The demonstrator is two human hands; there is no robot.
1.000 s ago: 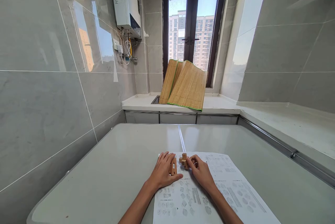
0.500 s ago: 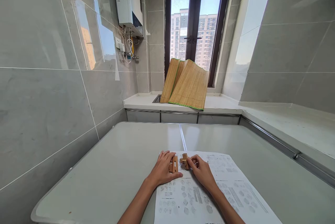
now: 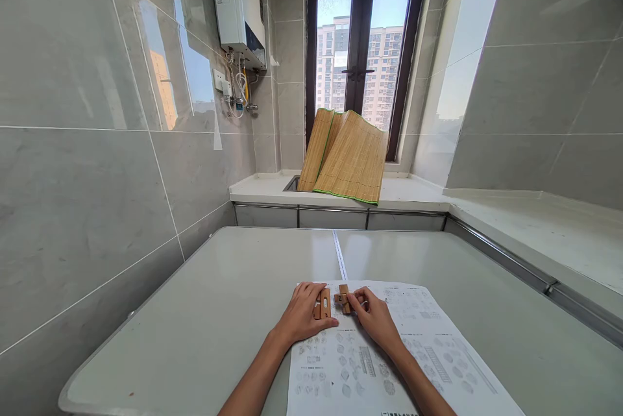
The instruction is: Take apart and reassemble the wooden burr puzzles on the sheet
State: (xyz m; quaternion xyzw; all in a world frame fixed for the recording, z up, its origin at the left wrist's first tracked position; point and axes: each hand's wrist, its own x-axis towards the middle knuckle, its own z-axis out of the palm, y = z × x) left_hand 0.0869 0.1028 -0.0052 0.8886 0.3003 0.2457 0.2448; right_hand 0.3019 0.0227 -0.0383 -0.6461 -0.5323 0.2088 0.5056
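My left hand [image 3: 305, 311] rests at the top left of a printed sheet, its fingers and thumb curved around slotted wooden puzzle pieces [image 3: 325, 304]. Part of these pieces is hidden under the fingers. Just to the right, my right hand [image 3: 374, 317] pinches the side of a cross-shaped assembly of wooden puzzle pieces [image 3: 343, 299] between thumb and fingertips. A small gap separates the two wooden groups. Beneath both hands lies the white instruction sheet [image 3: 350, 390], covered in small grey diagrams.
The sheet lies on a pale table [image 3: 185, 338] with a seam down its middle. Behind it runs a white counter [image 3: 413, 189] where a folded bamboo mat [image 3: 353, 156] leans by the window. A water heater [image 3: 238, 7] hangs on the left tiled wall.
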